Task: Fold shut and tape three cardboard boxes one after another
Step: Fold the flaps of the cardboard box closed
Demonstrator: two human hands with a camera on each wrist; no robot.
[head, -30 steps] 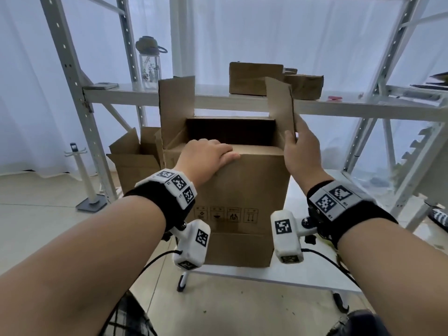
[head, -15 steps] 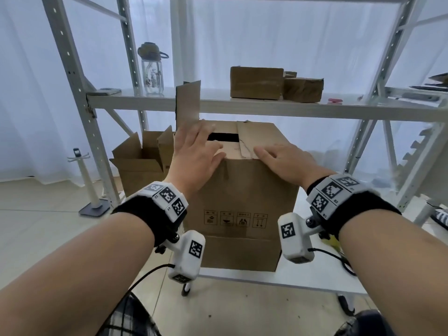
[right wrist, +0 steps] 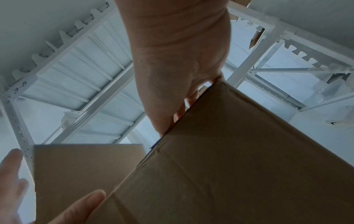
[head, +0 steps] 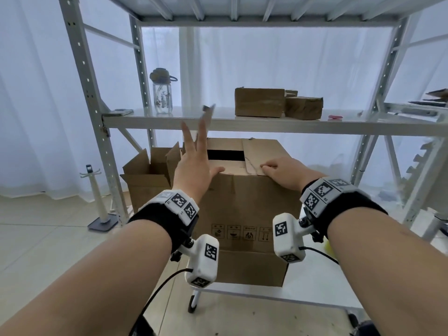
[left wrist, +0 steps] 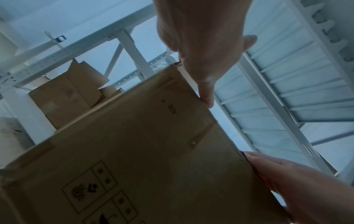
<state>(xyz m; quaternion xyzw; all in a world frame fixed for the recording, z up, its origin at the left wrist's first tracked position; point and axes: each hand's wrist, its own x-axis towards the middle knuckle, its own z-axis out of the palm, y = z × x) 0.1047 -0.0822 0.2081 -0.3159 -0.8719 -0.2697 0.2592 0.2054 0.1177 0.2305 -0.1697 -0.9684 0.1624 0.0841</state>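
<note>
Cardboard box (head: 242, 214), the one being closed, stands upright on a white table (head: 315, 294) directly in front of the person, below the middle shelf of a white metal rack (head: 242, 122). Its near face carries a row of printed handling symbols. On top, the right flap (head: 264, 154) lies folded down flat, the near flap is down as well, and a dark slot of open interior shows between them toward the far side. The left flap (right wrist: 86, 171) stands up, largely hidden behind the left hand in the head view.

The left hand (head: 194, 166) is spread with straight fingers raised against that upright flap, its thumb lying along the box's near top edge; it grips nothing. The right hand (head: 283, 170) rests on the near edge of the folded right flap, fingers bent and pressing down at the box's top rim. Whether those fingers pinch the cardboard or only press on it cannot be told. The two hands are apart, one at each side of the box top.

Left of the table, an open carton (head: 148, 175) sits on the floor with its flaps up. On the middle shelf stand a clear water bottle (head: 163, 93) at the left and two smaller brown boxes (head: 278, 103) side by side farther right.
</note>
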